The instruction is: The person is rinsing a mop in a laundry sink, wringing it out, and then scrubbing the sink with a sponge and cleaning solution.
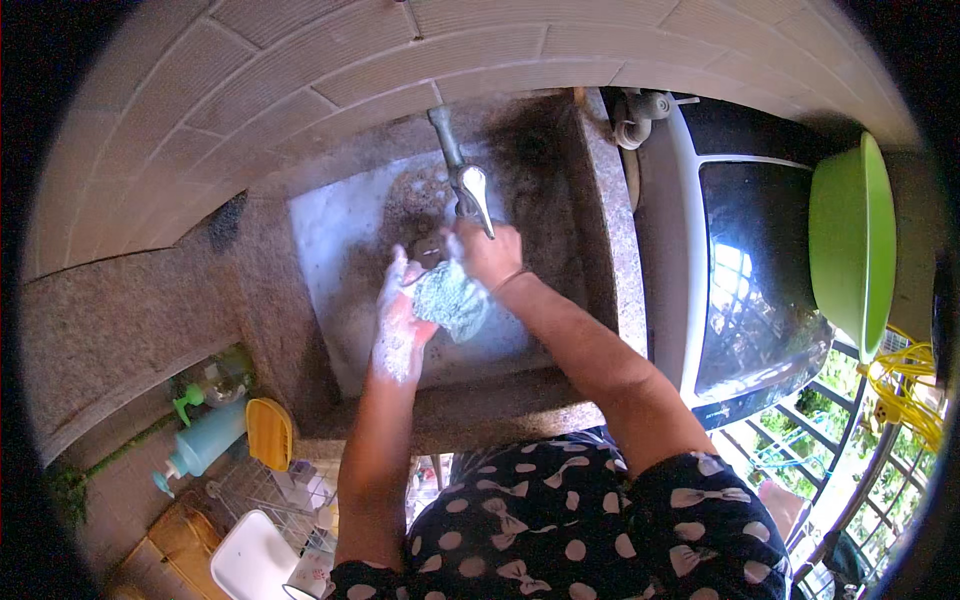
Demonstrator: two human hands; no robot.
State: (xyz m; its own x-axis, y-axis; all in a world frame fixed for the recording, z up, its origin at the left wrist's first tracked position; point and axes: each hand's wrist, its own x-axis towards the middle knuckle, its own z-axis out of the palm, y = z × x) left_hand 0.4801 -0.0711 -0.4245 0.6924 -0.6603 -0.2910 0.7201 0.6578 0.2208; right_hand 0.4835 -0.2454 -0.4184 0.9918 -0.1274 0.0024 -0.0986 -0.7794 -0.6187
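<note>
A wet, pale green cloth (pixel 452 301) hangs bunched over the sink (pixel 600 225). My left hand (pixel 405 300), coated in white suds up to the wrist, grips the cloth's left side. Directly under the faucet (pixel 471 184), my right hand (pixel 491 251) is curled against the cloth's upper edge. Its fingers are partly hidden, so whether they grip the fabric is unclear. Foam also shows near those fingers. Cloudy, soapy patches cover the sink's bottom below both hands.
A washing machine (pixel 757 277) stands right of the sink, with a green basin (pixel 840 240) on its far side. At lower left are a blue pump bottle (pixel 214 437), a yellow dish (pixel 268 433) and a white tray (pixel 253 559). A tiled wall (pixel 480 45) rises behind the faucet.
</note>
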